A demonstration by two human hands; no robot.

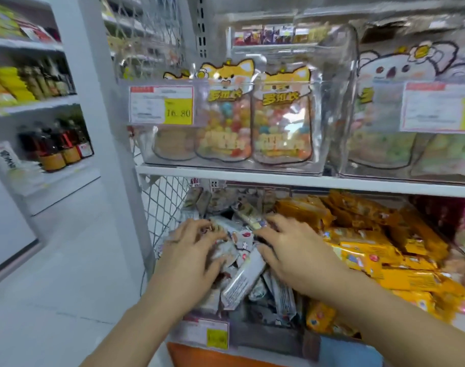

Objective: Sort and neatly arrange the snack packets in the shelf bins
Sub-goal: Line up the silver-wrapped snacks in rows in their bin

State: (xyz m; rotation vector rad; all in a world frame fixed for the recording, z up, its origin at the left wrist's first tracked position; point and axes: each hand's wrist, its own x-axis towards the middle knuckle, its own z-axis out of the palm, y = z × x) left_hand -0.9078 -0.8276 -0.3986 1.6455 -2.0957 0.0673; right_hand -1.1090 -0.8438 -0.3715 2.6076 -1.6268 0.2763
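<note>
A pile of grey snack packets [243,280] fills the lower left bin [265,340]. My left hand [191,252] lies on the pile's left side, its curled fingers gripping a few grey packets. My right hand [292,250] reaches in from the right. Its fingers lie over the packets and its thumb under them, pinching grey packets at the pile's middle. More grey packets [215,200] stand at the back of the bin. Orange snack packets [371,242] are heaped in the neighbouring bin on the right. The picture is blurred by motion.
A white shelf board [305,178] runs just above the hands. On it stand clear bins with candy bags [252,115] and price tags [161,105]. A wire mesh side panel [165,202] closes the bin's left. Bottles [56,147] stand on shelves at far left.
</note>
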